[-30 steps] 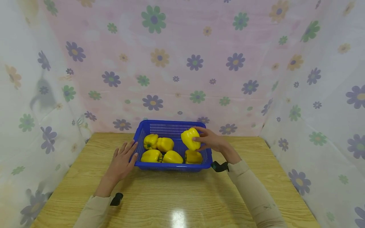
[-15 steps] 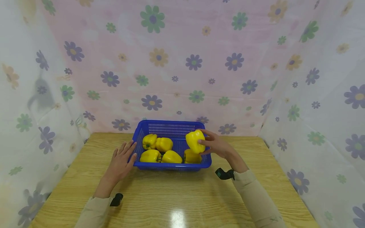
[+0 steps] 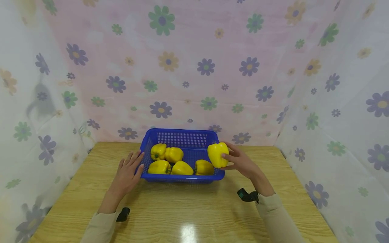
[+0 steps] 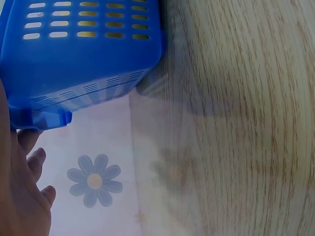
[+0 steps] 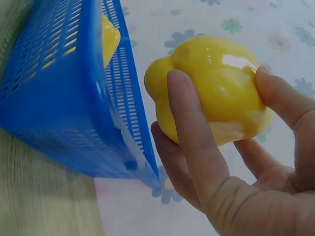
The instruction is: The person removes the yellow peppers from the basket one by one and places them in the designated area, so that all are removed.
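Note:
A yellow bell pepper is gripped between the thumb and fingers of my right hand, raised over the right rim of a blue basket. In the right wrist view the pepper is clear of the basket's side. Several more yellow bell peppers lie inside the basket, mostly along its left and front. My left hand rests its extended fingers on the basket's left rim. The left wrist view shows that hand at the basket's edge, fingertips partly behind it.
The basket stands on a wood-grain table, near its back edge. A flower-patterned sheet hangs behind the table and along both sides. Dark wrist cameras are strapped under both sleeves.
My right hand has carried the pepper rightward and slightly nearer, from above the basket's inside to its right rim. The left hand stays at the left rim.

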The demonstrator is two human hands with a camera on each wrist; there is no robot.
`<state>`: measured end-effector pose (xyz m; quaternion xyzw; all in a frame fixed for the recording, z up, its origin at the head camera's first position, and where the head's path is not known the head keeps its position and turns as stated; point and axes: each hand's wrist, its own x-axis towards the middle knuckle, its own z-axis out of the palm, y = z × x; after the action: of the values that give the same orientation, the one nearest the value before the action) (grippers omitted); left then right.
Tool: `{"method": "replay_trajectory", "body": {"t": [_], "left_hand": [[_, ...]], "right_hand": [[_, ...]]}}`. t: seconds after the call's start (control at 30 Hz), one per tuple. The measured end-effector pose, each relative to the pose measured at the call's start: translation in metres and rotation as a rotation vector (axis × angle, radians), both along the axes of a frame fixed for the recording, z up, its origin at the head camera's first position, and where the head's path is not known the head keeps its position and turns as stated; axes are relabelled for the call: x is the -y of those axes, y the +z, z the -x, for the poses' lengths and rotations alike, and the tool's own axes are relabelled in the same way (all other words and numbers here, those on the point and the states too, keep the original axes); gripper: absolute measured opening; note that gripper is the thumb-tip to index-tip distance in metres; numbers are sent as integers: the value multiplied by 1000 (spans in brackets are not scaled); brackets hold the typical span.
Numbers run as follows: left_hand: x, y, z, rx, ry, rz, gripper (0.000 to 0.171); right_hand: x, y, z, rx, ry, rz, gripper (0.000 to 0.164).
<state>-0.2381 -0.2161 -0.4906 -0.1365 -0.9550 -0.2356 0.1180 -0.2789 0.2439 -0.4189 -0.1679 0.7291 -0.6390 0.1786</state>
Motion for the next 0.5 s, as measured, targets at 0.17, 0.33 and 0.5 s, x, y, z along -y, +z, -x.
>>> {"method": "replay_trajectory", "body": {"t": [0.17, 0.33, 0.5], "left_hand": [[1, -1, 1, 4, -5, -1, 56], [2, -2, 1, -4, -8, -7, 56], [1, -3, 2, -9, -9, -12, 56]], "right_hand": [[-12, -6, -5, -7, -29, 29, 68], [-25, -13, -8, -12, -69, 57, 68], [-38, -20, -9, -25, -103, 75, 64]]}}
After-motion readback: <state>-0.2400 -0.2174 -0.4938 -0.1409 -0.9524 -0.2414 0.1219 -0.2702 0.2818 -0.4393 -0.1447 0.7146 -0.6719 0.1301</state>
